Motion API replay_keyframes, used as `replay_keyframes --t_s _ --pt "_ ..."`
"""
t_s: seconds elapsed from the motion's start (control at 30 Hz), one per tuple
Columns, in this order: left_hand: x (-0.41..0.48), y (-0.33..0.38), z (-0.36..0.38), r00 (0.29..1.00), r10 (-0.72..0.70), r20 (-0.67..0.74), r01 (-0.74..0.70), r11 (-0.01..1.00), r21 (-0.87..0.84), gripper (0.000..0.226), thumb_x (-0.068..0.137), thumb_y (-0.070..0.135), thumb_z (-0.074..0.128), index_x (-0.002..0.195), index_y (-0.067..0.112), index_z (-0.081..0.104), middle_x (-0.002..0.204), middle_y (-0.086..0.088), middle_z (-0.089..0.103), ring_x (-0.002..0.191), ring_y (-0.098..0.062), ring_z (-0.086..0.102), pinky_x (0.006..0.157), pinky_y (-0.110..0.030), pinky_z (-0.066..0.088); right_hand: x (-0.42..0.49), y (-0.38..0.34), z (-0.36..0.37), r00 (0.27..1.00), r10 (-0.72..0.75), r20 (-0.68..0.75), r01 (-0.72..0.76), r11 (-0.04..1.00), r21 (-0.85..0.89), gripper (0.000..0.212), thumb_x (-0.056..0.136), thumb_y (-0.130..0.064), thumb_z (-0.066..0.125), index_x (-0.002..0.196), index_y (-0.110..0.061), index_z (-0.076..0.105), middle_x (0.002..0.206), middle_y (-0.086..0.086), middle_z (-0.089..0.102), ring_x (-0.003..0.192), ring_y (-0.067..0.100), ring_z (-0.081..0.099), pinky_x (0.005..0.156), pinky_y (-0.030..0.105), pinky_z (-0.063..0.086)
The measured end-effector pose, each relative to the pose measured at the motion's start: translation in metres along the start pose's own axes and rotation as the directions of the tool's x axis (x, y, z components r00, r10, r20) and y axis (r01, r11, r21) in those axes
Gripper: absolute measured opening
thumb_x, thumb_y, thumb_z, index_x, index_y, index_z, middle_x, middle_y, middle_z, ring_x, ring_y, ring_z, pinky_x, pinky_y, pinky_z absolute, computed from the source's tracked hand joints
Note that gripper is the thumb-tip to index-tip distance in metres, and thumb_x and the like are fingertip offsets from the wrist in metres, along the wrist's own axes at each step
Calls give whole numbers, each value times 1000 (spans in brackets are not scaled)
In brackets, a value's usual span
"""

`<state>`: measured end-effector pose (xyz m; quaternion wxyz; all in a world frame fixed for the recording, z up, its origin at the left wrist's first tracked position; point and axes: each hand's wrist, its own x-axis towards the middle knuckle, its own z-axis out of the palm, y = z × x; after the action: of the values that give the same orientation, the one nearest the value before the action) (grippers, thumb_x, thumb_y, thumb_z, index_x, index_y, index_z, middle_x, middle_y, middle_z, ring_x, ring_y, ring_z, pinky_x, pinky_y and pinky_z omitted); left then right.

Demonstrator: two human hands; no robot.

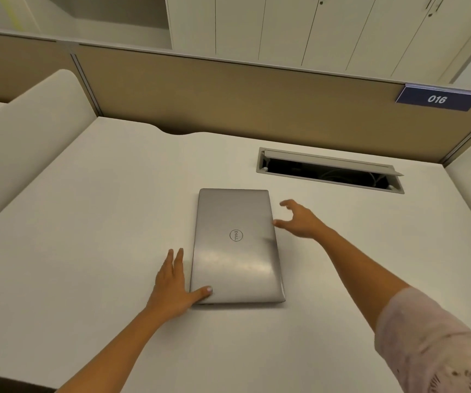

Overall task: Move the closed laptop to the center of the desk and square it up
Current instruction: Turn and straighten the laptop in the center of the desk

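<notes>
Laptop (237, 245), closed and silver-grey, is lying flat near the middle of the surface (86, 222), its long sides running away from the person and its short edges facing near and far. A round logo is sitting at the centre of the lid, turned sideways, and soft glare is spreading across the lid's nearer half.

White and bare, the surface is carrying an open cable hatch (329, 171) beyond and to the right of the laptop, its flap tilted up over a dark cavity. A tan partition (228, 92) is running along the far edge, bearing a blue plate (437, 98) that reads 016 at its right end. Pale cabinets (313, 26) are standing behind it, and cream side screens are closing in the left and right.

The left hand (173, 285) is resting palm down on the surface, pressed against the laptop's left edge near the near corner, fingers straight and together, thumb lying on the lid's corner. The right hand (299, 221) is hovering beside the right edge about midway along, fingers spread and curled, gripping nothing; one fingertip is just at the edge, though contact is unclear. A pale patterned sleeve (433, 344) is covering the right upper arm.
</notes>
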<state>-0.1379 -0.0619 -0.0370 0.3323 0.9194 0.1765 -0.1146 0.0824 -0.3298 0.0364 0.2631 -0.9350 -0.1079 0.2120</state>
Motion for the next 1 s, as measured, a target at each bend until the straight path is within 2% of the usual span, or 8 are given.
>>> replay_keyframes --t_s 0.07,0.17,0.27,0.37,0.53,0.63,0.83,1.0 --pt "-3 -12 2 994 84 75 -89 994 67 136 61 86 54 149 21 -25 158 0 -30 149 -20 -18 120 -43 -5 18 -2 1 1000 -27 1 27 1000 -11 73 88 -38 68 147 -16 32 153 11 36 136 30 40 108 40 36" --pt "-5 -20 10 974 193 123 -206 973 105 136 59 93 46 139 23 -38 153 6 -37 145 -15 -27 118 -39 -13 40 -4 8 999 -42 21 43 998 -40 80 88 -37 68 151 -12 24 159 11 26 144 29 28 117 42 27" --pt "-3 -19 15 949 298 100 -307 947 89 129 64 90 49 144 30 -33 155 8 -37 143 -7 -31 117 -36 -14 60 -11 17 998 -48 38 50 996 -73 87 90 -39 65 154 -11 13 163 11 13 149 29 15 121 43 18" --pt "4 -16 10 918 390 75 -397 904 159 126 66 86 53 148 31 -26 158 8 -32 145 -7 -27 118 -34 -13 76 -23 22 997 -55 45 60 992 -111 89 92 -42 61 154 -11 5 164 12 1 151 30 5 122 43 11" --pt "8 -11 9 869 490 64 -488 829 275 117 72 86 48 152 31 -15 162 10 -19 148 -7 -17 118 -27 -16 95 -35 29 992 -58 114 88 956 -281 84 95 -49 51 155 -15 4 164 9 2 151 30 3 122 46 10" --pt "11 -7 10 844 530 86 -522 773 360 111 76 86 42 154 28 -11 163 10 -14 149 -10 -13 119 -32 -14 97 -31 32 985 -21 173 93 902 -421 81 96 -56 41 155 -21 0 165 3 -2 150 31 2 121 50 9" --pt "21 -3 -2 796 590 135 -566 645 514 111 74 89 37 156 20 9 165 1 7 151 -20 -1 119 -48 -3 101 -23 24 989 -49 140 118 837 -535 84 92 -67 37 155 -23 3 163 -3 8 143 37 20 116 51 19" --pt "32 -3 -13 749 636 185 -601 535 593 103 76 87 35 155 25 17 164 0 15 151 -26 7 117 -59 4 104 -23 26 999 -15 52 41 835 -549 72 97 -61 28 152 -16 18 158 5 22 141 38 21 112 52 21"
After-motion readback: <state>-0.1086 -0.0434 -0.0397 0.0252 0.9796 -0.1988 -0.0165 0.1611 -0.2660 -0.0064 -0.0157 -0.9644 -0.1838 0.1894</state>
